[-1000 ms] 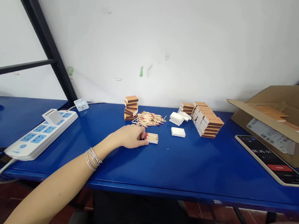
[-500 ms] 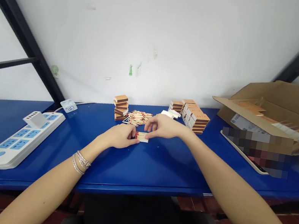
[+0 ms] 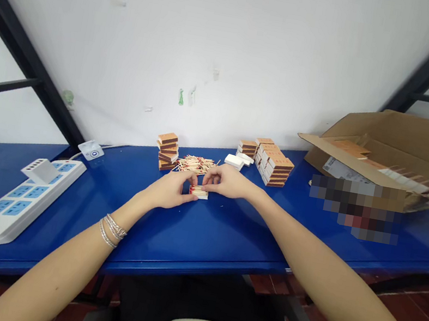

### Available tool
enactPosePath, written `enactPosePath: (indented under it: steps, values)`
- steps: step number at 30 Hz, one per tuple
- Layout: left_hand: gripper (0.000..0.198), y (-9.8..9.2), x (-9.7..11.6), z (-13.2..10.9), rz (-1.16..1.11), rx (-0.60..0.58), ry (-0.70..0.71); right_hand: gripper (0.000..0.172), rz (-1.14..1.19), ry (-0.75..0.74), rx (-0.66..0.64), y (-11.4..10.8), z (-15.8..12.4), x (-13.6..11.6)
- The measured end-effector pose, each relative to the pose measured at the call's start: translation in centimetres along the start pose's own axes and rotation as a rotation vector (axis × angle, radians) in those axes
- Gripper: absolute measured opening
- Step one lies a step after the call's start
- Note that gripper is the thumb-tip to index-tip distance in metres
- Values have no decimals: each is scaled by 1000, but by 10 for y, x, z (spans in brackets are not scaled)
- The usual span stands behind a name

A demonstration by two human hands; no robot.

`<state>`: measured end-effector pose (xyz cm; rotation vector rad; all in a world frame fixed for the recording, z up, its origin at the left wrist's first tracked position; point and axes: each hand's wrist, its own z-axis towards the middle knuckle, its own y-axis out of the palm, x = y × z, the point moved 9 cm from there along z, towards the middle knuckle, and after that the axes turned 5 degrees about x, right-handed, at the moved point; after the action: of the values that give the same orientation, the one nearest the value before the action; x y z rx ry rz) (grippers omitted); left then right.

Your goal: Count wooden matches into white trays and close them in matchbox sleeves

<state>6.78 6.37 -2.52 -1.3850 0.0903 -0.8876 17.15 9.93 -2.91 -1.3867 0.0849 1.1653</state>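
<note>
Blue desk, with a cardboard box at 2 o'clock. Stacked matchboxes and loose matches lie at 12 o'clock. My left hand and right hand meet, my fingers gripping an open matchbox from both ends, just above the desk's middle.

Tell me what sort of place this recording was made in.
Probably a small hand-packing workspace: a blue workbench carries stacked matchboxes and loose matchsticks, with an open cardboard carton at its right end.
</note>
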Motion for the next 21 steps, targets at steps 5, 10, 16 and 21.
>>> enactPosePath:
  steps: [5,10,16,21]
  values:
    - [21,-10,-9,1,42,130,-39,12,-50,82,293,-29,0,10]
    - [21,-13,-14,1,150,168,-83,13,-105,137,373,-40,-2,16]
    - [25,-6,-15,2,129,138,-101,14,-84,98,325,-30,0,16]
    - [27,-7,-17,2,118,147,-101,19,19,71,176,-15,2,17]
